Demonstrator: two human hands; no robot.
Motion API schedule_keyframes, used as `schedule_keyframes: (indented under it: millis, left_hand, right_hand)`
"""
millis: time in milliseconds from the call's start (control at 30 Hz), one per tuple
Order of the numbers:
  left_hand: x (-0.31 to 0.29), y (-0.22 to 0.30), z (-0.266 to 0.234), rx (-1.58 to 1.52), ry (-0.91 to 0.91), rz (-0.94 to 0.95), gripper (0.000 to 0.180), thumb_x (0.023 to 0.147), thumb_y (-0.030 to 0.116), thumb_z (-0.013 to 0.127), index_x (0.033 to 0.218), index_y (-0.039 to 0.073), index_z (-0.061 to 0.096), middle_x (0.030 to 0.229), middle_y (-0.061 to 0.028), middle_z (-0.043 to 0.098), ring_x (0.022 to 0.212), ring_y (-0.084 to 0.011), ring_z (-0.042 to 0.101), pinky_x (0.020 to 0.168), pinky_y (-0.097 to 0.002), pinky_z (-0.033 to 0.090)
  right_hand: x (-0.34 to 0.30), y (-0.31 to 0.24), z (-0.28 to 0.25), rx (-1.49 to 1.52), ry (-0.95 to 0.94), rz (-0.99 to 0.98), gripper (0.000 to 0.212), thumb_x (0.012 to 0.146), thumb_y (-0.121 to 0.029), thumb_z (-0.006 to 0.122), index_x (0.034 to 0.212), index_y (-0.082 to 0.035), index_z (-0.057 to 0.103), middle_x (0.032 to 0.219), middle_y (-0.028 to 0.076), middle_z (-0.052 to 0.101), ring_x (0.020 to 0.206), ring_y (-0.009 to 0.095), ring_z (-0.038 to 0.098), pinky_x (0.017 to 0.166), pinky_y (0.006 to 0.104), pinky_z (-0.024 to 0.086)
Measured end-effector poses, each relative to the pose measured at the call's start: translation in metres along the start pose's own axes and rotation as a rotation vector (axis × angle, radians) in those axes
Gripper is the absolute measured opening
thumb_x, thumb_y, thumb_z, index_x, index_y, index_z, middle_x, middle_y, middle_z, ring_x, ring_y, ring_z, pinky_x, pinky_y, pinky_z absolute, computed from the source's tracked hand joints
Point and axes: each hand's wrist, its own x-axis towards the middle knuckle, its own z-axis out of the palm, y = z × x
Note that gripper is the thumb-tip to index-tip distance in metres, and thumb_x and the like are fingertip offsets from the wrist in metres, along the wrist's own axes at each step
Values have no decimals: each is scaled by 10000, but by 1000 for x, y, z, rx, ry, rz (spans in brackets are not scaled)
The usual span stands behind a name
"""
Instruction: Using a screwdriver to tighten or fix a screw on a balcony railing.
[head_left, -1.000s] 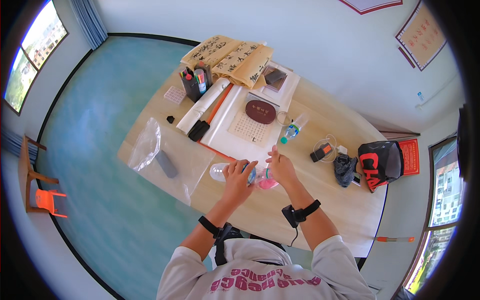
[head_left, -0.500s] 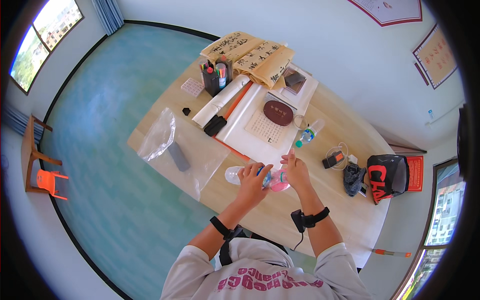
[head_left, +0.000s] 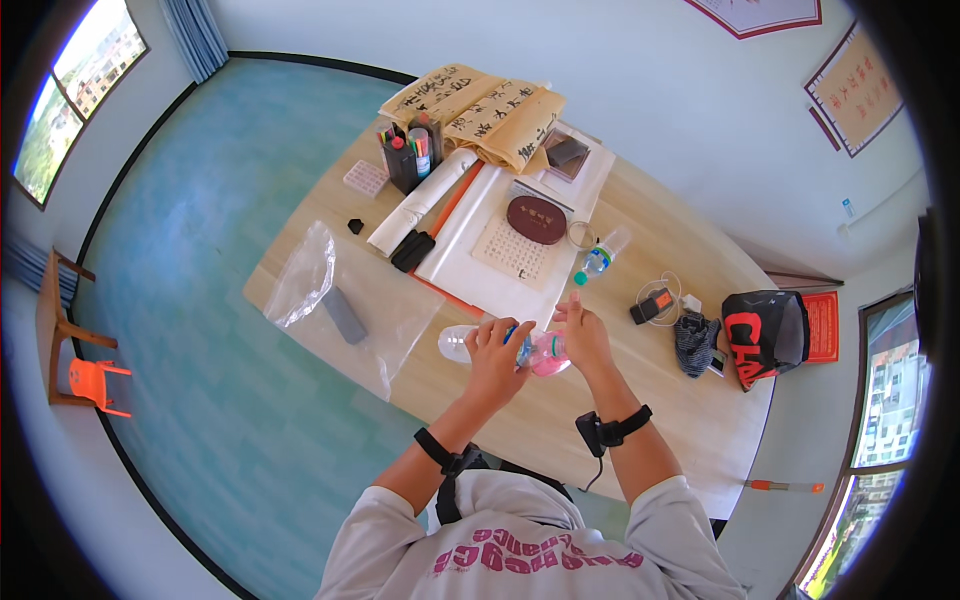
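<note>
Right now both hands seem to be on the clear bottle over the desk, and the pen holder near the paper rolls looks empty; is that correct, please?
Not quite. In the head view the black pen holder is full of coloured pens, not empty. The rest holds: the left hand and right hand are both on the clear bottle above the wooden desk.

A long light wooden table (head_left: 640,440) stands on a teal floor (head_left: 190,400). At its far end lie tan sheets of brush calligraphy (head_left: 480,105) beside a black pen holder (head_left: 405,160). A rolled white paper (head_left: 420,203) and a white practice sheet (head_left: 500,250) follow, with a dark oval inkstone (head_left: 536,219). A clear plastic bag (head_left: 340,300) covers the near-left edge; a black bag (head_left: 765,335) sits right.
</note>
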Motion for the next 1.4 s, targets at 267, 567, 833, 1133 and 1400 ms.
schedule_keyframes:
  millis: [267, 567, 833, 1133, 1400]
  left_hand:
    - [-6, -3, -3, 13, -26, -9, 696, 609, 65, 786, 1267, 163, 584, 1205, -83, 537, 1189, -314, 460, 1010, -492, 287]
    - [-8, 4, -5, 23, -3, -2, 692, 600, 70, 788, 1258, 161, 593, 1199, -80, 544, 1181, -317, 467, 1009, -490, 289]
    - [-8, 0, -9, 51, -1, 10, 689, 602, 87, 804, 1253, 159, 589, 1198, -80, 542, 1171, -312, 469, 1006, -501, 281]
    - [-22, -11, -11, 79, -14, -42, 694, 621, 83, 796, 1273, 165, 573, 1210, -80, 533, 1176, -316, 457, 1023, -514, 259]
    - [-20, -16, -31, 114, 19, -63, 690, 611, 50, 769, 1265, 165, 583, 1212, -83, 547, 1178, -324, 464, 1026, -496, 280]
  right_hand:
    - [-1, 13, 13, -126, 53, 3, 682, 1025, -542, 226, 1081, -53, 698, 959, 106, 737, 986, 324, 668, 894, 426, 490]
    - [-5, 10, 9, 15, 33, 7, 695, 1028, -547, 218, 1093, -43, 693, 959, 113, 734, 993, 333, 663, 906, 424, 487]
    - [-10, 10, 14, -77, 33, 12, 656, 1033, -515, 236, 1099, -52, 697, 951, 100, 738, 992, 334, 662, 900, 432, 490]
    - [-21, -1, 31, -123, 70, 10, 657, 1036, -512, 205, 1103, -86, 701, 958, 100, 737, 1004, 339, 658, 971, 463, 453]
    - [-16, -24, 39, -168, -23, -38, 638, 1039, -503, 190, 1111, -87, 669, 1020, 169, 708, 1041, 389, 634, 1082, 612, 305]
